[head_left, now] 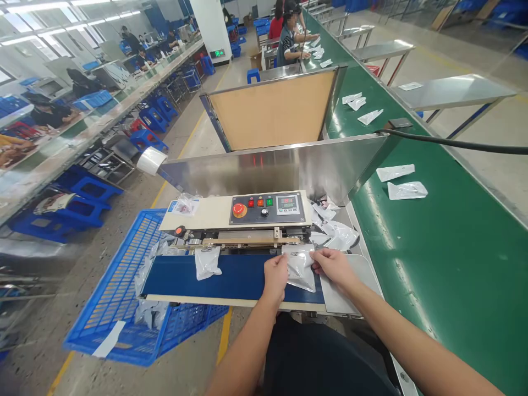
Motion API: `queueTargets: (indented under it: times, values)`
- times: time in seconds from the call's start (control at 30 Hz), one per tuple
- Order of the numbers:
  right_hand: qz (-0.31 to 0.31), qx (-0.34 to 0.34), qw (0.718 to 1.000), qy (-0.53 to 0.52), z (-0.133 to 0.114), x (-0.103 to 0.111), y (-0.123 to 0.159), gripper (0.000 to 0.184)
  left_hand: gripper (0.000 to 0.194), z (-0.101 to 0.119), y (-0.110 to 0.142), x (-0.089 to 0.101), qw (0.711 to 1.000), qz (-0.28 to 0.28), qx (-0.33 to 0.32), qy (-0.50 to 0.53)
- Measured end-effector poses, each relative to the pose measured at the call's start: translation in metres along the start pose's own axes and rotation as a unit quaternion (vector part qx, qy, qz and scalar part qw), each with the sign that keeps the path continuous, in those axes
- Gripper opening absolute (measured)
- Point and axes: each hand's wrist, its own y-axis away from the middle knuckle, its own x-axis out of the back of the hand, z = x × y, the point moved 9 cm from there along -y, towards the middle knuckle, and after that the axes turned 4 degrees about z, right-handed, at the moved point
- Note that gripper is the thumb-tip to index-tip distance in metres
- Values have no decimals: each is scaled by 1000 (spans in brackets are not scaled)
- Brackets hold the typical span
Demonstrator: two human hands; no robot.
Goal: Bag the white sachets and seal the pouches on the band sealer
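Observation:
A clear plastic pouch (300,268) lies on the dark blue belt (239,278) of a band sealer (247,214), its top edge at the sealing slot. My left hand (275,276) pinches the pouch's left edge. My right hand (332,267) pinches its right edge. A second pouch (207,262) rides further left on the belt. Several loose pouches (336,234) are heaped just right of the sealer's control panel (267,208).
A blue crate (119,291) with sealed pouches sits on the floor at the belt's left end. A green conveyor (433,236) runs along the right, dotted with pouches. A steel guard (280,165) stands behind the sealer. Other people work at the far tables.

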Motion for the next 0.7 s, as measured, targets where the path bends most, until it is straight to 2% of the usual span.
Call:
queueTargets:
  times: [0.1, 0.23, 0.3, 0.37, 0.43, 0.5, 0.57, 0.63, 0.7]
  values:
    - [14, 9, 1000, 3, 8, 20, 9, 33, 52, -11, 12, -9, 999, -35, 27, -6]
    - [65, 6, 997, -36, 22, 61, 11, 32, 53, -20, 21, -40, 998, -49, 38, 7]
    - [82, 2, 996, -41, 23, 67, 7, 33, 55, -19, 19, -51, 998, -49, 36, 14]
    - [74, 13, 997, -26, 16, 59, 0, 36, 54, -15, 13, -51, 998, -40, 30, 25]
    - [24, 22, 999, 20, 6, 45, -13, 39, 53, -10, 5, -38, 999, -16, 23, 38]
    - [-16, 39, 994, 102, -7, 42, -35, 44, 53, -3, -1, -19, 999, 7, 17, 40]
    - [21, 91, 973, 212, -26, 62, -68, 46, 51, 5, -2, 4, 999, 30, 3, 29]
    - [110, 160, 923, 334, -47, 92, -105, 35, 47, 16, 4, 32, 996, 82, -36, 18]
    - [136, 179, 873, 432, -53, 106, -143, 32, 47, 27, 21, 64, 981, 166, -99, 10]
